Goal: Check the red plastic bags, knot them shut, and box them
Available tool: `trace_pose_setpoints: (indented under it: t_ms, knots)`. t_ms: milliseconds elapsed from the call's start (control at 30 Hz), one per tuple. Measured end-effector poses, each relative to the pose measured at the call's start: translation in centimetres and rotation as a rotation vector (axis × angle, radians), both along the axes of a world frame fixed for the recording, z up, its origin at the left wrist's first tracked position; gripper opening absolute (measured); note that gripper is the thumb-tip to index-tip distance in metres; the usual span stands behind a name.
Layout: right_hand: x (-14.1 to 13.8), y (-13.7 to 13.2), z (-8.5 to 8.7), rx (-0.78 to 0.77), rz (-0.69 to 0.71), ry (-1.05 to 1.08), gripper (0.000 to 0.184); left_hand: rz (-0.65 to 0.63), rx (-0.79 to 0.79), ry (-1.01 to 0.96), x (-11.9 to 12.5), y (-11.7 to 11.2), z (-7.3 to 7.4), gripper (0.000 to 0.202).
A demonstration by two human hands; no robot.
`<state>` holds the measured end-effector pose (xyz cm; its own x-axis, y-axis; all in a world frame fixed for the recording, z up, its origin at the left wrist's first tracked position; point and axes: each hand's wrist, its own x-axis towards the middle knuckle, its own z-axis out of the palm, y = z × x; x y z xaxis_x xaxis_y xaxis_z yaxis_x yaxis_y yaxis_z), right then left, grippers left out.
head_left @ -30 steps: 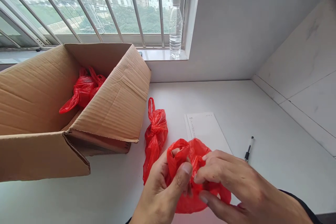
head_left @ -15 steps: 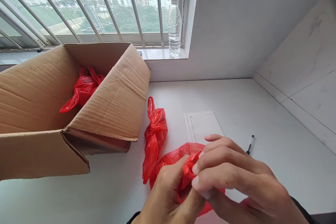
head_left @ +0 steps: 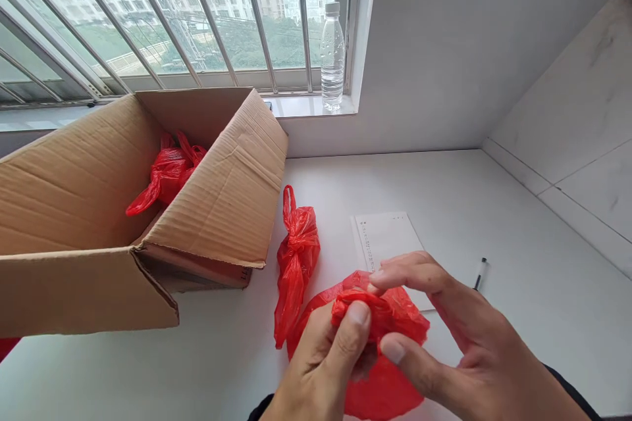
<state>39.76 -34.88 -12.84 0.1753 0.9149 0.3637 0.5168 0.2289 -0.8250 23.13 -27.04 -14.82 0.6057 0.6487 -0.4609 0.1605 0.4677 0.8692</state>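
Both my hands work a crumpled red plastic bag [head_left: 395, 329] just above the white table's near edge. My left hand [head_left: 326, 368] pinches a fold at the bag's top between thumb and fingers. My right hand [head_left: 454, 348] grips the same bag, thumb pressed on its front, fingers curled over the top. A second red bag [head_left: 296, 256], knotted and stretched long, lies on the table just left of my hands. A third red bag [head_left: 168, 171] sits inside the open cardboard box [head_left: 217, 210].
The cardboard box fills the left side, flaps open. A white sheet of paper [head_left: 388, 237] lies beyond my hands, a pen [head_left: 480, 271] to its right. A clear water bottle [head_left: 332, 56] stands on the windowsill. A tiled wall borders the white table [head_left: 444, 197] on the right.
My right hand's fingers have lifted and spread slightly off the bag; my left thumb now shows pinching its top fold. The view has shifted a little to the left.
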Motion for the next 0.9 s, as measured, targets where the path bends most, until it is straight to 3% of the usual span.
trace_pose_setpoints:
  t_ms: [200, 400, 533, 633, 733, 800, 900]
  knots:
    - [0.5, 0.3, -0.8, -0.006, 0.008, 0.057, 0.036, -0.090, -0.049, -0.101, -0.1, 0.9, -0.4, 0.046]
    - [-0.2, 0.2, -0.8, 0.148, -0.025, 0.025, 0.040, -0.009, -0.204, -0.357, 1.0, 1.9, 0.7, 0.047]
    - [-0.2, 0.2, -0.9, 0.198, 0.015, -0.090, 0.041, 0.024, -0.165, -0.383, 1.1, 2.3, 0.3, 0.025]
    - [0.2, 0.7, -1.6, 0.106, 0.041, -0.233, 0.065, -0.036, -0.090, -0.322, 0.7, 2.5, 0.1, 0.029]
    - [0.8, 1.2, -2.8, 0.044, 0.190, -0.301, 0.089, -0.124, 0.032, -0.225, 0.0, 3.0, 0.3, 0.030]
    - [1.1, 1.4, -3.5, 0.000, 0.218, -0.250, 0.080, -0.173, 0.129, -0.168, -0.5, 3.3, 0.3, 0.025]
    - [1.1, 1.2, -3.9, -0.072, 0.151, -0.116, 0.058, -0.182, 0.360, -0.079, -0.8, 3.4, -0.2, 0.011]
